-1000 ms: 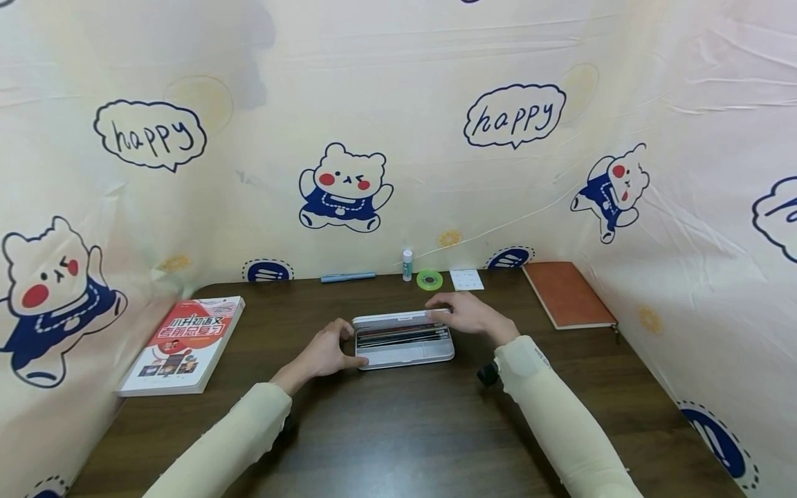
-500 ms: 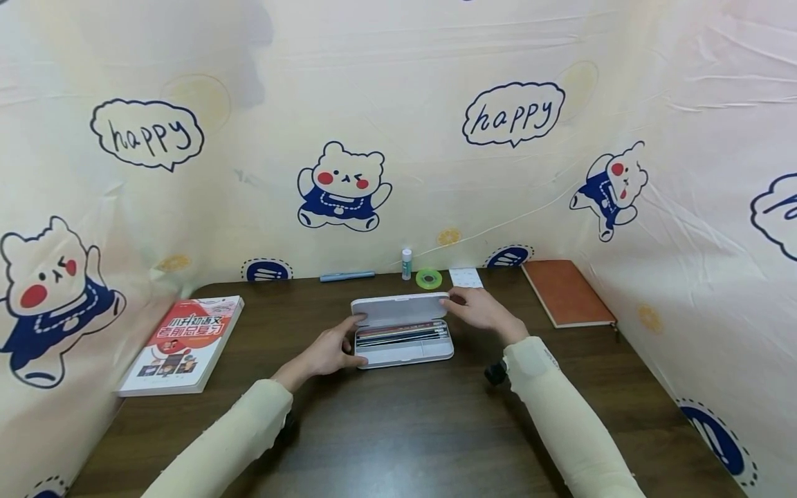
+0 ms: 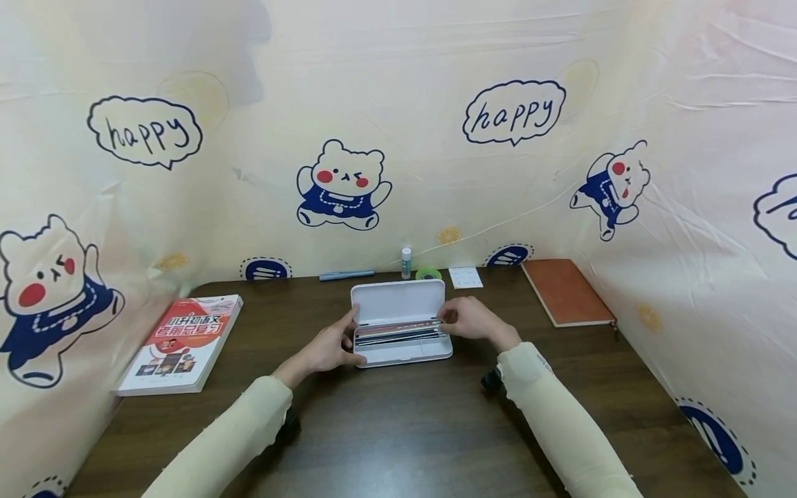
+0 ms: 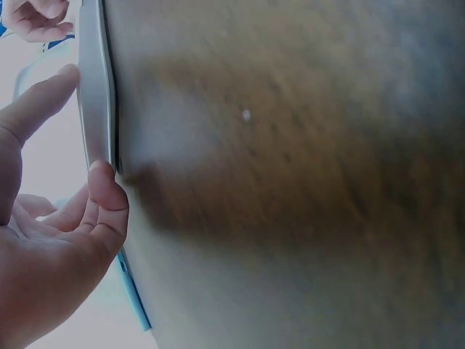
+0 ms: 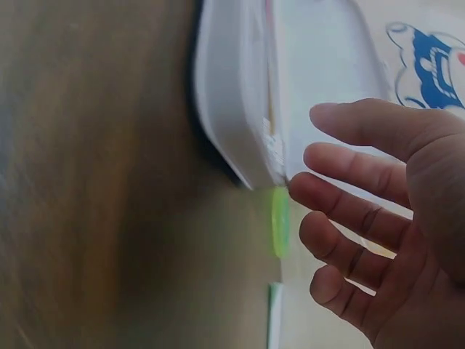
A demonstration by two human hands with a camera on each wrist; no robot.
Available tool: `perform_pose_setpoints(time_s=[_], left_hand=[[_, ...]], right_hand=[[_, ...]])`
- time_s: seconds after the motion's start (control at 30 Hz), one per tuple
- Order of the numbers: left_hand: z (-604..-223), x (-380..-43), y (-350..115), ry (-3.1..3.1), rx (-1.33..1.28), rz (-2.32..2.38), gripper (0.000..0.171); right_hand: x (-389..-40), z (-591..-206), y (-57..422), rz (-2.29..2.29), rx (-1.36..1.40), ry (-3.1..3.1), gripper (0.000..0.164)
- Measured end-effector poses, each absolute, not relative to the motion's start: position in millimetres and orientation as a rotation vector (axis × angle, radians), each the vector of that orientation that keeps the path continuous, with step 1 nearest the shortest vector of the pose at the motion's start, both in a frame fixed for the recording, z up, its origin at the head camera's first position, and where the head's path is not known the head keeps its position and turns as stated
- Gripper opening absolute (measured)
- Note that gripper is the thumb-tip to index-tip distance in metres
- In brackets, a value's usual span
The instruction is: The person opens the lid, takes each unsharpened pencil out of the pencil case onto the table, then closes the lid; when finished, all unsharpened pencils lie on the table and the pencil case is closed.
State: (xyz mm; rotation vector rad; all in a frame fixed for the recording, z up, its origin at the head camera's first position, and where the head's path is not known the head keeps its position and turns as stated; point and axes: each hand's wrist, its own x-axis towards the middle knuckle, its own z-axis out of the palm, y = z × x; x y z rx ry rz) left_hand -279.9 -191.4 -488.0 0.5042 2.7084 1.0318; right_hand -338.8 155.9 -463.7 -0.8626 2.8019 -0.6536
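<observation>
currently the white pencil case sits on the dark wooden table, toward the middle of the far half, with its long side parallel to the far edge. its lid stands raised at the back, and a row of pencils lies lengthwise in the tray.

left hand: placed at the left end of the case. the thumb tip touches the front left corner of the tray and a forefinger lies against the left end by the hinge line. the left wrist view shows the fingers nearly straight and spread, the palm bare; the hand steadies the case by contact and wraps around nothing.

right hand: placed at the right end of the case, fingertips at the tray's right rim near the pencil ends. the right wrist view shows the fingers extended and slightly spread, relaxed, just beside the case end; whether they touch it cannot be told. nothing is held.

along the far edge of the table: a blue pen, a small glue bottle, a green tape roll partly behind the lid, and a white note card. an orange notebook lies near the far right corner. a red-and-white book lies at the left edge.
</observation>
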Motion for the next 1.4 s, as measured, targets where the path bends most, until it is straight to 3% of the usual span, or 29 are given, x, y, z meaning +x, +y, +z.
perform_pose_setpoints(time_s=[0.17, 0.6, 1.4], left_hand=[[-488, -280, -195, 2.719, 0.494, 1.034, 0.115], [-489, -282, -198, 2.695, 0.444, 1.050, 0.115], [-487, -278, -198, 2.697, 0.397, 1.067, 0.116]], right_hand=[[-334, -467, 143, -0.579, -0.917, 2.793, 0.025], [-334, -474, 130, -0.547, -0.937, 2.784, 0.011], [-336, -473, 134, -0.618, -0.984, 2.740, 0.008]])
